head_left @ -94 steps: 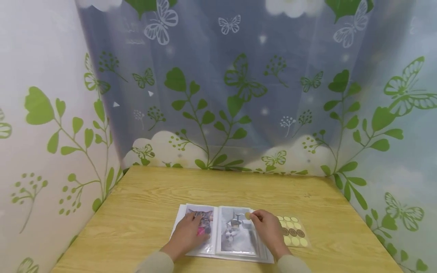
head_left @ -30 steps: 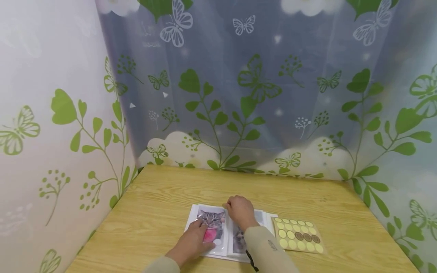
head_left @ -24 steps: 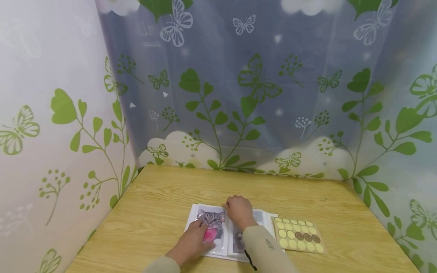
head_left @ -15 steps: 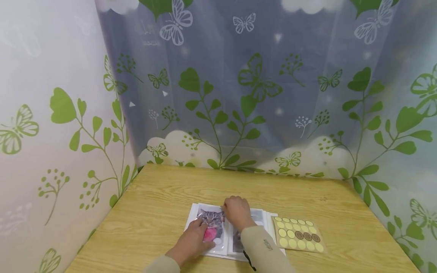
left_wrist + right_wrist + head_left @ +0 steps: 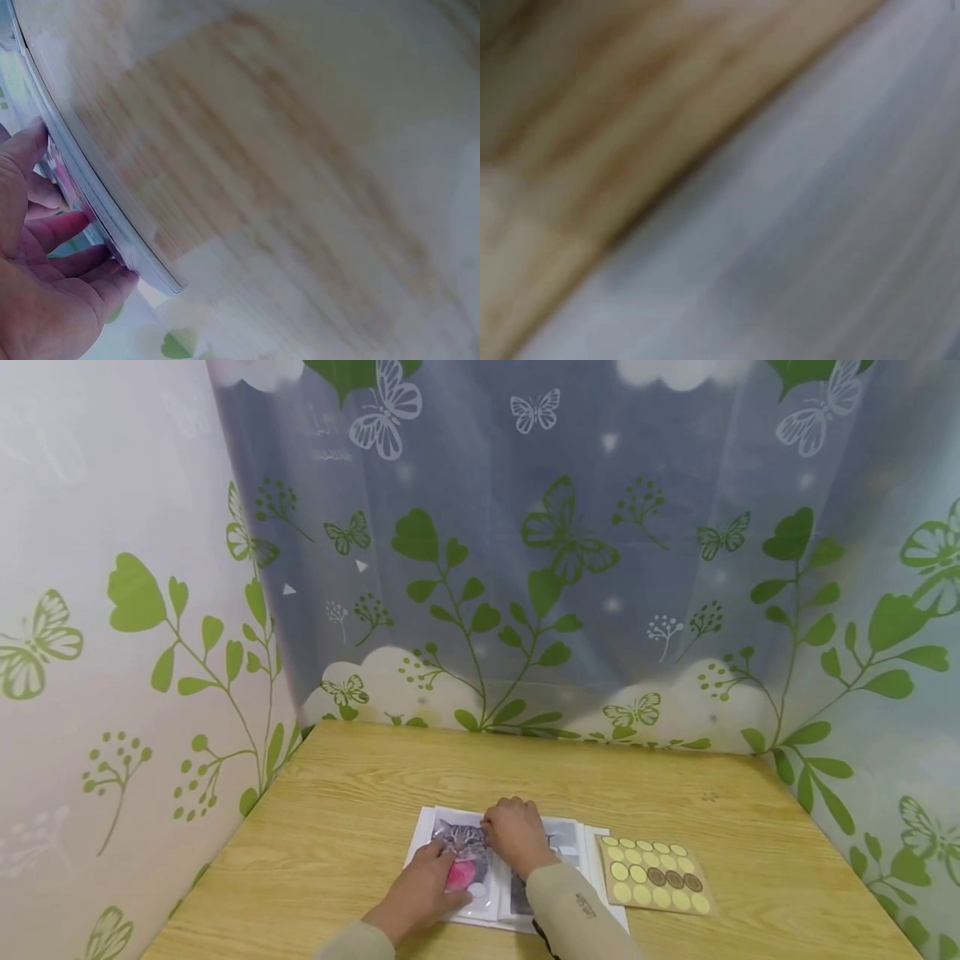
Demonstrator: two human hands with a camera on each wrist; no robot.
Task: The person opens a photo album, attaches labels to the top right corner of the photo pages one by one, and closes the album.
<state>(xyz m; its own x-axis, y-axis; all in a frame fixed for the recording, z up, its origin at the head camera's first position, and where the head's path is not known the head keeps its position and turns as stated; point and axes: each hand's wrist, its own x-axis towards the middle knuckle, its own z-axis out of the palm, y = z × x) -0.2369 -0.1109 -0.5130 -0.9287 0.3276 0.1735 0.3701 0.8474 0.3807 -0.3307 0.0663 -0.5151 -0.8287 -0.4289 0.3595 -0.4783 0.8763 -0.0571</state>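
An open photo album [image 5: 613,914] with clear-pocket pages lies at the table's near side. Its left page bears a cat photo [image 5: 465,835] with a pink patch; the right page's grey photo [image 5: 566,837] is partly covered. My left hand [image 5: 420,883] rests on the left page; in the left wrist view, the left hand's fingertips [image 5: 124,279] touch the page. My right hand [image 5: 517,833] is at the upper right edge of the cat photo, fingers bent down, fingertips hidden, so I cannot tell whether they hold anything. The right wrist view is blurred, showing pale pages [image 5: 802,217].
Right of the album lies a sheet of round stickers [image 5: 660,875], mostly yellow with three brown ones. The wood-grain table [image 5: 360,768] reaches back to a curtain [image 5: 465,610] printed with leaves and butterflies.
Earlier the right hand pinched a small round sticker over the right page. It then moved left to the top by the spine, and now slightly down onto the cat photo's edge. Left hand stays.
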